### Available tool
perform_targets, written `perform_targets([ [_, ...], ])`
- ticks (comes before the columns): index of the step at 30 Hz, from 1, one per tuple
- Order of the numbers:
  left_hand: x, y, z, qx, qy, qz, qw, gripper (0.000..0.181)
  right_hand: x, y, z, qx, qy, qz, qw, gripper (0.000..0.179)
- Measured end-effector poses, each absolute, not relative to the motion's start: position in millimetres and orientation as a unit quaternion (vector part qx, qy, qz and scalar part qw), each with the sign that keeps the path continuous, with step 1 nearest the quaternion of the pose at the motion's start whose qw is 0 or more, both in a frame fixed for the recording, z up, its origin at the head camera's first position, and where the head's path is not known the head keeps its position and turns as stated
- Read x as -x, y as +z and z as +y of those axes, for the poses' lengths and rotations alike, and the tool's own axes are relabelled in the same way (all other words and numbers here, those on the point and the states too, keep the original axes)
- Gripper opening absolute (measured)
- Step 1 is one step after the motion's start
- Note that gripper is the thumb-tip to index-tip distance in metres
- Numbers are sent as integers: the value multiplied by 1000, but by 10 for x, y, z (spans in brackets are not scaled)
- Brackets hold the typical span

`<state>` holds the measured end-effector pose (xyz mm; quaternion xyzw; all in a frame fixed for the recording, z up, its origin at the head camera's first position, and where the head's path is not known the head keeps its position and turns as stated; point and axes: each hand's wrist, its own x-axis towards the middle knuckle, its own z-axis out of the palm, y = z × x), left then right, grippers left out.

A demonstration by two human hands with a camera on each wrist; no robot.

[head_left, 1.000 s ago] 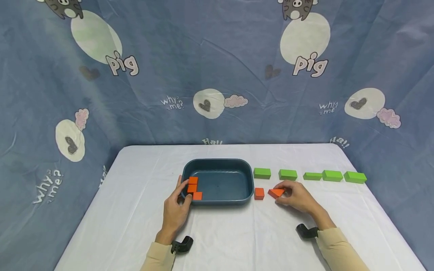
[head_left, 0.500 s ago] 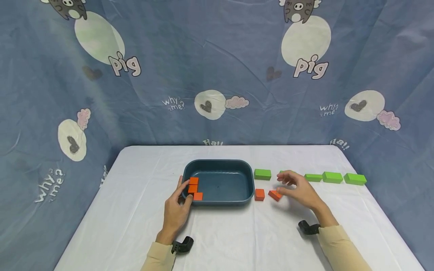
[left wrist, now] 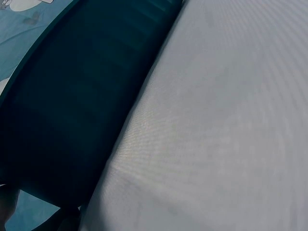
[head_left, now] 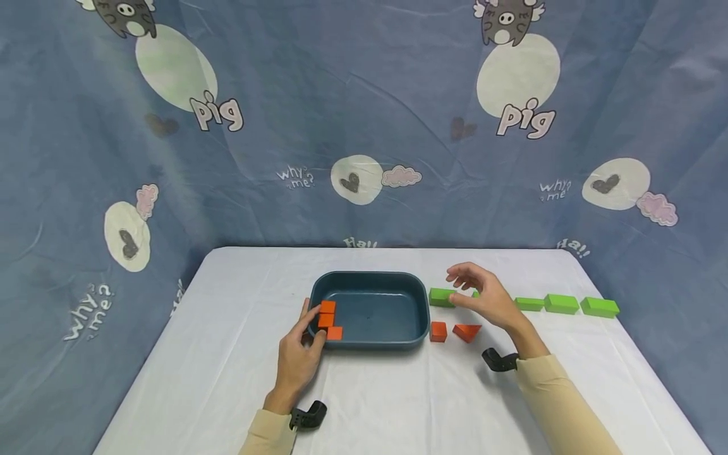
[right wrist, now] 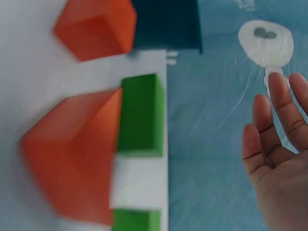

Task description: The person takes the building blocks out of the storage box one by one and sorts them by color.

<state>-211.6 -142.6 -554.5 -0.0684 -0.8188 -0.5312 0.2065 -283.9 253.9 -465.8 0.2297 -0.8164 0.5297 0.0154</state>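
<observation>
My left hand (head_left: 298, 360) holds the left end of a dark teal plastic tub (head_left: 392, 345), thumb and index finger over its rim. Beside those fingertips, inside the tub, are three small orange blocks (head_left: 335, 333). The left wrist view shows mostly the tub's dark side (left wrist: 86, 96). My right hand (head_left: 486, 298) hovers over the row of green blocks, fingers loosely spread and holding nothing. It partly hides a green block. On the table nearer me lie an orange triangular block (head_left: 467, 332) and an orange cube (head_left: 438, 332), both large in the right wrist view.
Several green rectangular blocks run rightward from the tub along the table, among them the nearest one (head_left: 441, 297) and the one at the far right (head_left: 600, 307). A white cloth (head_left: 398, 404) covers the table. Behind it hangs a blue printed curtain (head_left: 296, 126).
My right hand has let go of the orange triangular block, lifted, and moved away and left over the green blocks. The triangular block now lies turned on the table. My left hand stays put.
</observation>
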Motion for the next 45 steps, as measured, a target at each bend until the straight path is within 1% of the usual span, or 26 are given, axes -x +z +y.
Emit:
perform_targets([
  [8,2114,-5538,-1431,69,-530,-819,210,53,3025,-4500,2224,-271,535,-800,12,45],
  [19,2100,-5516,-1441,62,-530,-821,202,51,3224,-4417,1821,-307,559,-770,-18,51],
  [31,2101,-5527,-1436,75,-519,-823,220,53,3399,-4383,1450,-351,571,-741,-36,52],
  [40,2105,-5537,-1443,71,-511,-827,225,53,3480,-4441,1145,-384,578,-717,-68,54],
  [45,2113,-5534,-1439,74,-516,-824,223,53,3425,-4355,985,-399,574,-709,-93,51],
])
